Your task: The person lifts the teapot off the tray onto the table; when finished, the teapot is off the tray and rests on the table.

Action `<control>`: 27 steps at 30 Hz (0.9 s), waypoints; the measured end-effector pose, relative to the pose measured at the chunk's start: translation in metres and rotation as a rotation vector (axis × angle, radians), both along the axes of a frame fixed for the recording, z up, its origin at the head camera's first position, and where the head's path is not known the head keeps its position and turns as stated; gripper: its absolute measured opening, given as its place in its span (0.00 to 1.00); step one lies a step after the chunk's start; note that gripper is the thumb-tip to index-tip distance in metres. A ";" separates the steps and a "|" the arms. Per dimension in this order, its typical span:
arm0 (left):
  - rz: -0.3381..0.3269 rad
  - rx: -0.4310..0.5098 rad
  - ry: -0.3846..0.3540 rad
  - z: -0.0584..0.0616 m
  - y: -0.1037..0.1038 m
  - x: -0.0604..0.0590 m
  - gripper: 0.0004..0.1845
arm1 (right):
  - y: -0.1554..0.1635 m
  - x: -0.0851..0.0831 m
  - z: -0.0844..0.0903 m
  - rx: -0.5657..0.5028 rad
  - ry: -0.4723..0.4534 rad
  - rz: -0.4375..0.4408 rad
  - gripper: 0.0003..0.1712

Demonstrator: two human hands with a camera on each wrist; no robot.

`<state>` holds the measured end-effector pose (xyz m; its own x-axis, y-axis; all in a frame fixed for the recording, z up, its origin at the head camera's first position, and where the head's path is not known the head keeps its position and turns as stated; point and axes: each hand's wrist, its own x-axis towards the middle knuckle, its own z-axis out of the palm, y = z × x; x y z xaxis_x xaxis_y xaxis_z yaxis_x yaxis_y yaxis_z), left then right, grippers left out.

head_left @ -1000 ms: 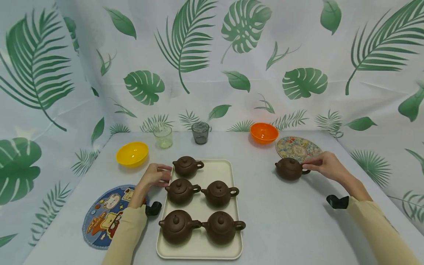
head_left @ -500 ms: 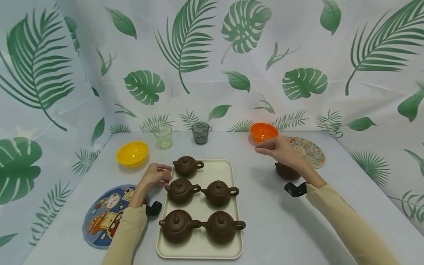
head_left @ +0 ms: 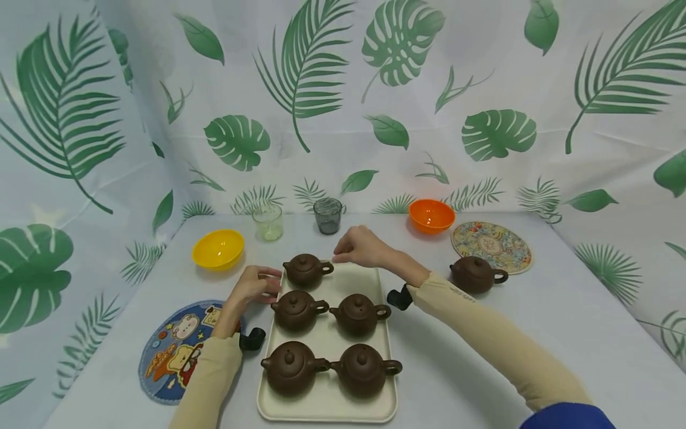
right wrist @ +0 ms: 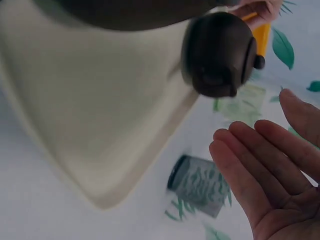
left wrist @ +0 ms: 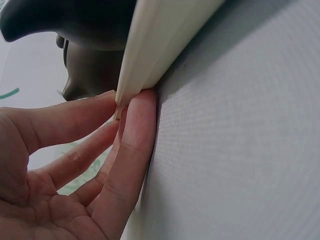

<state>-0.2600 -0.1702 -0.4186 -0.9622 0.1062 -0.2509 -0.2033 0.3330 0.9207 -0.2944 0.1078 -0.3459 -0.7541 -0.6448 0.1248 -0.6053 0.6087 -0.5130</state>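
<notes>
"Where is the head camera looking from?"
"I'm watching from above the near side, facing forward and down, far enough back to be framing the cream serving tray (head_left: 358,279) and the leaf-print backdrop (head_left: 343,155)."
"And what are the wrist cameras giving you?"
"On the left I'm peering sideways, very close, along the left hand (left wrist: 67,210) at the tray's edge, which the head is also covering. The right is looking past the right hand (right wrist: 282,200), sharing the smoked-glass tumbler (right wrist: 200,185) with the head."

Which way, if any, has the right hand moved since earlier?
Yes, left in the head view: the right hand went from the lone teapot to the far edge of the tray.
</notes>
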 end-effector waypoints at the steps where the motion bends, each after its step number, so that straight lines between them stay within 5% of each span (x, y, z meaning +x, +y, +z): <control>1: 0.005 -0.002 -0.003 -0.001 0.000 0.000 0.23 | -0.006 -0.001 -0.001 0.006 -0.013 0.017 0.12; 18: 0.029 -0.006 -0.022 -0.001 -0.002 0.002 0.22 | -0.040 -0.011 -0.013 0.177 -0.054 0.031 0.05; 27: 0.020 0.008 -0.001 0.000 0.001 0.001 0.21 | -0.024 -0.009 -0.008 0.077 -0.098 -0.028 0.05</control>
